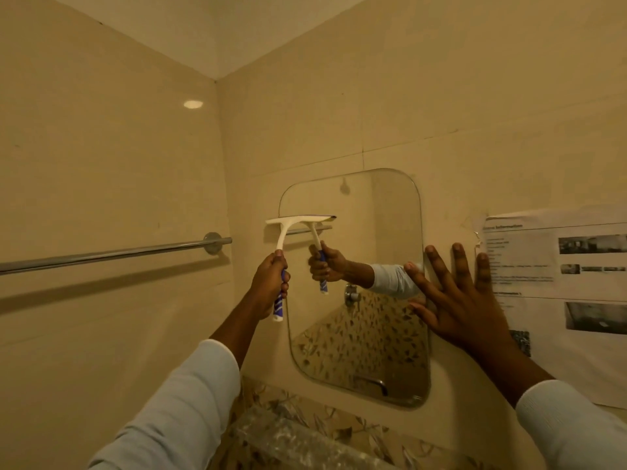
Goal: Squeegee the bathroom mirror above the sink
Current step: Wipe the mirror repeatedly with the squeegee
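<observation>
Left hand (269, 283): full fist round the blue-and-white handle of the squeegee (298, 220), fingers wrapped, thumb up along the shaft. Firm hold, nothing else in it. The handle's end sticks out below the fist.

Squeegee: handle runs up from the fist to a white T-head, blade horizontal. The blade sits in the upper left part of the mirror (373, 334), about a quarter of the way down from its top edge. The blade's left end overhangs the mirror's left edge onto the wall (441, 96). The blade's reflection meets it, so it looks to be on the glass.

Right hand (464, 300): not gripping, fingers straight and spread, palm flat across the mirror's right edge at mid-height. Thumb and index finger lie over the glass, the other fingers on the wall.

Both forearms wear pale sleeves (190, 401) pushed up short of the wrists.

Mirror: rounded-corner rectangle, flat on the beige wall. It reflects the left hand, the squeegee and patterned tile.

Left of the mirror: chrome towel bar (101, 254) on the side wall, level with the blade.
Right of the mirror: printed sheets (549, 266) stuck to the wall, text too blurred to read.
Below the mirror: patterned tile (305, 412); a glassy object sits at the bottom of the view, unidentifiable.
</observation>
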Demonstrator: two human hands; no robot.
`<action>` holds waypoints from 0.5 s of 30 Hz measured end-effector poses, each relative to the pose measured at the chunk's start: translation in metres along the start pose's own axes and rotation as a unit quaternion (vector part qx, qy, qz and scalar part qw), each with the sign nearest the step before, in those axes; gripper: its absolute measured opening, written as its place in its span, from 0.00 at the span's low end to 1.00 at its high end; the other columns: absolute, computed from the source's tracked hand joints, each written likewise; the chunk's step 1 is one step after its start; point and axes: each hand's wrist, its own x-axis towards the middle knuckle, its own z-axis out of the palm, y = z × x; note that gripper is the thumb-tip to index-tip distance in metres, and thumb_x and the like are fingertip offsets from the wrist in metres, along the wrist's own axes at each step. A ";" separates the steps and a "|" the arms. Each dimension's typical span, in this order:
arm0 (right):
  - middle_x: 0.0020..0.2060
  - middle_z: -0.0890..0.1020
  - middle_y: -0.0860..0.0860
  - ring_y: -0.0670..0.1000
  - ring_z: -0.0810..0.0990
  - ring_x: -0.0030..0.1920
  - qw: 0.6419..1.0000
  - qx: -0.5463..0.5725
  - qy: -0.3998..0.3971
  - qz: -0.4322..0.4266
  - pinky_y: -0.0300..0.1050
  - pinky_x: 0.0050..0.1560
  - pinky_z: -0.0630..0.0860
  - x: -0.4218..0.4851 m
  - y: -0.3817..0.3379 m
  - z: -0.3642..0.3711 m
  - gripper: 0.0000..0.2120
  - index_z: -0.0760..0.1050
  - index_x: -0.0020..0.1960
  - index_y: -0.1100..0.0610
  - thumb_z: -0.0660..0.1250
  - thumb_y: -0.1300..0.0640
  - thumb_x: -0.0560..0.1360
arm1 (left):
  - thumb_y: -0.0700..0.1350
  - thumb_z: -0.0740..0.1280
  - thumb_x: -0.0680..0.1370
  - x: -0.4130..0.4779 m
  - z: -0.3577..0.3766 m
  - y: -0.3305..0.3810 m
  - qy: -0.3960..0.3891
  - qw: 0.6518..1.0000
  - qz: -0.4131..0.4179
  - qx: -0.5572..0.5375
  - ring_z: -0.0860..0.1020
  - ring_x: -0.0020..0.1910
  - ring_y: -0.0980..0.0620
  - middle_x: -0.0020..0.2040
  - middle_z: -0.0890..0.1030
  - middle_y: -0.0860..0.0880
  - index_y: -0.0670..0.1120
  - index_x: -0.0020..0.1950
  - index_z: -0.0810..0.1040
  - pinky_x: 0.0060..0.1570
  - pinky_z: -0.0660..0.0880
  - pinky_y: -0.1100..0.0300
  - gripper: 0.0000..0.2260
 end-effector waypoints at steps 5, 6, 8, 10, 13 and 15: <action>0.85 0.49 0.60 0.71 0.45 0.84 1.000 -0.001 0.001 -0.003 0.79 0.78 0.49 -0.001 0.000 -0.003 0.41 0.53 0.86 0.46 0.52 0.26 0.79 | 0.54 0.56 0.87 -0.012 -0.009 -0.029 -0.012 0.999 -0.030 0.011 0.67 0.26 0.52 0.32 0.72 0.47 0.45 0.50 0.73 0.29 0.69 0.58 0.15; 0.85 0.49 0.60 0.71 0.45 0.84 1.000 0.000 0.004 -0.002 0.79 0.78 0.49 -0.001 0.000 -0.003 0.41 0.53 0.85 0.46 0.53 0.26 0.79 | 0.54 0.56 0.87 -0.015 -0.011 -0.036 -0.015 0.999 -0.038 0.012 0.68 0.25 0.53 0.32 0.72 0.47 0.46 0.50 0.73 0.29 0.69 0.58 0.15; 0.85 0.49 0.60 0.71 0.46 0.84 1.000 0.000 0.008 -0.003 0.79 0.78 0.49 -0.001 0.000 -0.002 0.41 0.54 0.85 0.46 0.53 0.27 0.79 | 0.53 0.56 0.87 -0.021 -0.015 -0.051 -0.018 0.998 -0.052 0.016 0.68 0.25 0.53 0.32 0.73 0.47 0.46 0.49 0.74 0.29 0.69 0.58 0.15; 0.86 0.49 0.60 0.71 0.46 0.84 1.000 -0.004 0.007 -0.003 0.79 0.78 0.49 -0.001 0.000 -0.001 0.41 0.53 0.86 0.46 0.52 0.26 0.79 | 0.54 0.56 0.87 -0.028 -0.017 -0.068 -0.019 0.998 -0.063 0.017 0.68 0.25 0.53 0.31 0.73 0.47 0.46 0.49 0.74 0.29 0.68 0.58 0.15; 0.86 0.49 0.60 0.71 0.45 0.84 1.000 -0.008 0.004 -0.003 0.79 0.78 0.49 -0.001 0.000 0.000 0.41 0.52 0.86 0.45 0.51 0.26 0.79 | 0.53 0.56 0.87 -0.039 -0.019 -0.090 -0.022 0.997 -0.077 0.020 0.68 0.24 0.52 0.31 0.73 0.47 0.45 0.48 0.73 0.29 0.69 0.58 0.15; 0.86 0.48 0.60 0.71 0.45 0.83 1.000 -0.007 0.005 -0.003 0.79 0.78 0.48 0.000 0.000 0.001 0.42 0.52 0.86 0.46 0.51 0.26 0.79 | 0.52 0.55 0.87 -0.045 -0.019 -0.102 -0.026 0.996 -0.081 0.020 0.68 0.24 0.52 0.31 0.72 0.46 0.44 0.48 0.72 0.28 0.68 0.58 0.15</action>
